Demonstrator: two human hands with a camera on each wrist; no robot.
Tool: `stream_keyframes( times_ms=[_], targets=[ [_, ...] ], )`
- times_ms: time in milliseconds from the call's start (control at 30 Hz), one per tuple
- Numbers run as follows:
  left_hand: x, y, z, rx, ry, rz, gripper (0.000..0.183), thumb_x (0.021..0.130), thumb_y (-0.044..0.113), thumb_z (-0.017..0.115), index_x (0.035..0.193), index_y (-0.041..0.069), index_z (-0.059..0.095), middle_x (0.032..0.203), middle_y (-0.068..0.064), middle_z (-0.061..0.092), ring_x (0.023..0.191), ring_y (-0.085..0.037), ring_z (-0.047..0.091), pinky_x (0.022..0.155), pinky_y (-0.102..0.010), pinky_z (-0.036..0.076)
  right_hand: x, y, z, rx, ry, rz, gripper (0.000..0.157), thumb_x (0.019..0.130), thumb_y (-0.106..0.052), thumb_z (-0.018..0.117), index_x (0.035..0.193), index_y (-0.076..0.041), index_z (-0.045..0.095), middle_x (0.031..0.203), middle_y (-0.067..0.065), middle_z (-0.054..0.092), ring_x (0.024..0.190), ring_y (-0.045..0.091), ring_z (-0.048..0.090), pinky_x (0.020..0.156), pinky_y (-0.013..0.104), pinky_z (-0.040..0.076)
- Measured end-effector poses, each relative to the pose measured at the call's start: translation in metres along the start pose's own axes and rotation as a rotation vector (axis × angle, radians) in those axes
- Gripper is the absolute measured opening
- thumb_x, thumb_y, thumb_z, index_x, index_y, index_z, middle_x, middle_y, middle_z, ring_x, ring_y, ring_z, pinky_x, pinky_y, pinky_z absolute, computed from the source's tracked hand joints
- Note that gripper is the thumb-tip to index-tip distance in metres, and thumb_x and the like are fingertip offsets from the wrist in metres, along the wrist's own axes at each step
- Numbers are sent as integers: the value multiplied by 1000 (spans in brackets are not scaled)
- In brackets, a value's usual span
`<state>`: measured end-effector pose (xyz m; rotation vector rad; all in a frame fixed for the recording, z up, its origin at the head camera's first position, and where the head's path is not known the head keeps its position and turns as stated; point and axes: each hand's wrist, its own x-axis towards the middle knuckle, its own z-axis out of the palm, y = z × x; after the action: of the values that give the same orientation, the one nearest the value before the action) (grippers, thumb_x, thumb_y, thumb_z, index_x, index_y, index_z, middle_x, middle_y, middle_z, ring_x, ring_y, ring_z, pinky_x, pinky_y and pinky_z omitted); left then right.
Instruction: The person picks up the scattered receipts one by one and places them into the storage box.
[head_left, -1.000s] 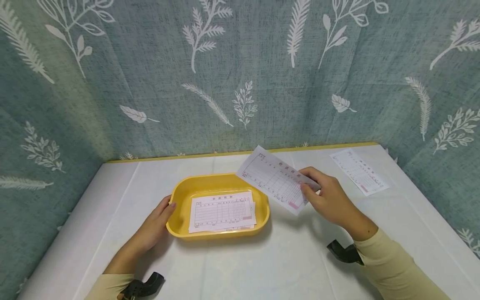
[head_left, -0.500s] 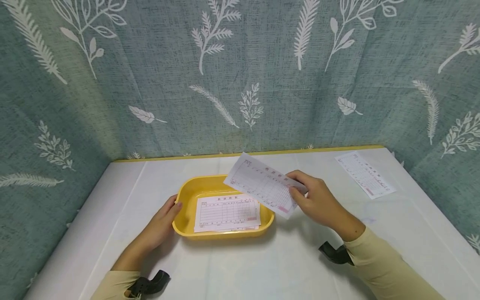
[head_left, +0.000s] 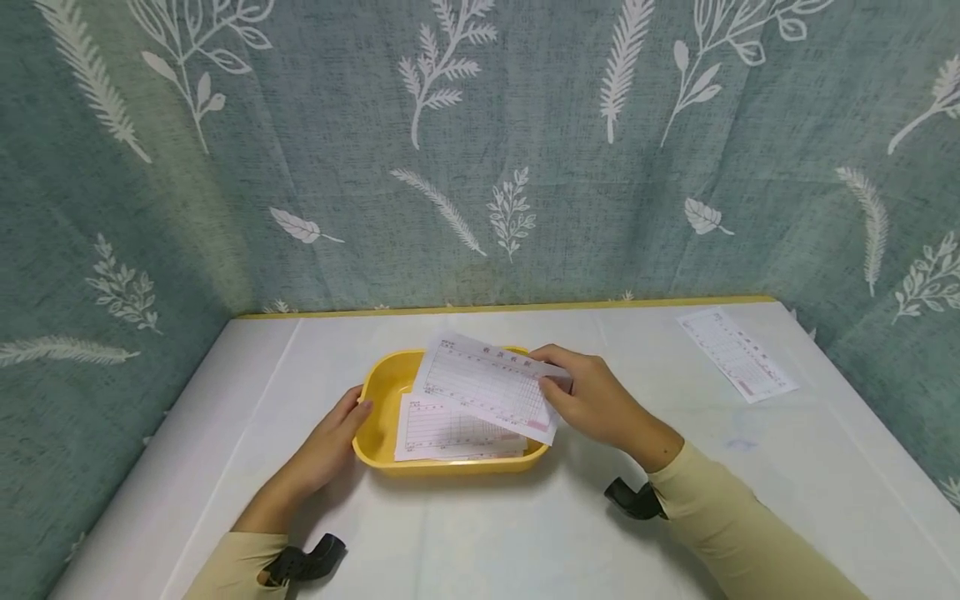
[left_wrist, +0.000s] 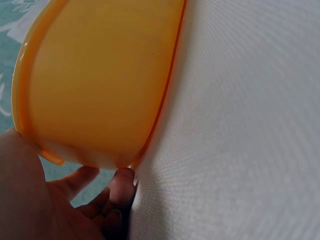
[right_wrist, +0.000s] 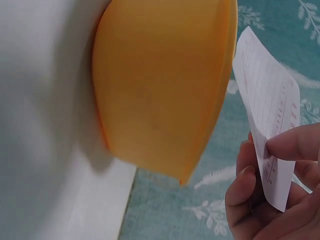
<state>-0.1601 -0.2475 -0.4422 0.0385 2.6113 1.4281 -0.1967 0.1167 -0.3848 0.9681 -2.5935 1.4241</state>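
Observation:
My left hand (head_left: pixel 328 443) grips the left end of a yellow plastic tray (head_left: pixel 384 417), thumb over its rim and fingers against the outer wall in the left wrist view. Inside the tray lie printed receipt slips (head_left: pixel 442 433), stacked slightly askew. Between thumb and fingers, my right hand (head_left: pixel 592 396) pinches another receipt slip (head_left: pixel 487 383) by its right end. This slip tilts over the tray and partly covers the stack below. In the right wrist view the held slip (right_wrist: pixel 270 110) bows a little, beside the tray's outer wall (right_wrist: pixel 160 80).
One more receipt slip (head_left: pixel 738 354) lies at an angle on the white tabletop (head_left: pixel 480 542), toward the back right. Behind the table's yellow back edge (head_left: pixel 675 303) hangs a teal leaf-patterned curtain (head_left: pixel 337 150). Black wrist mounts (head_left: pixel 306 560) sit on both forearms.
My right hand has carried its receipt slip leftward and lower, from the tray's right side to over the stack. The left hand keeps its grip on the tray. The head view has shifted slightly.

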Motion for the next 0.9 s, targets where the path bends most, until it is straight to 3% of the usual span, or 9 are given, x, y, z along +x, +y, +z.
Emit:
stream_keyframes(
  times_ms=[233, 367, 767, 900],
  targets=[
    [-1, 0, 0, 10, 8, -4, 54, 108, 43, 32, 152, 12, 33, 153, -17, 43, 137, -34, 39, 117, -58, 25, 8, -5, 13, 18, -38, 22, 28, 97, -1, 55, 124, -7, 64, 129, 14, 66, 112, 23, 66, 85, 31, 58],
    [-1, -1, 0, 10, 8, -2, 54, 108, 44, 32, 152, 13, 34, 153, -16, 43, 138, -33, 38, 118, -58, 24, 11, -8, 18, 24, -53, 44, 28, 98, -2, 54, 124, -7, 64, 131, 13, 65, 114, 22, 66, 90, 36, 58],
    [0, -3, 0, -1, 14, 5, 51, 108, 42, 33, 151, 14, 36, 148, -14, 48, 133, -31, 42, 116, -55, 27, 16, -8, 27, 44, -64, 64, 29, 98, -2, 54, 125, -7, 63, 131, 13, 65, 111, 20, 67, 89, 32, 58],
    [0, -3, 1, -4, 16, 9, 51, 108, 43, 34, 151, 16, 37, 148, -13, 49, 134, -30, 42, 116, -55, 27, 16, -6, 29, 39, -77, 65, 30, 98, -2, 53, 127, -7, 62, 131, 14, 65, 107, 19, 67, 80, 25, 56]
  ],
)
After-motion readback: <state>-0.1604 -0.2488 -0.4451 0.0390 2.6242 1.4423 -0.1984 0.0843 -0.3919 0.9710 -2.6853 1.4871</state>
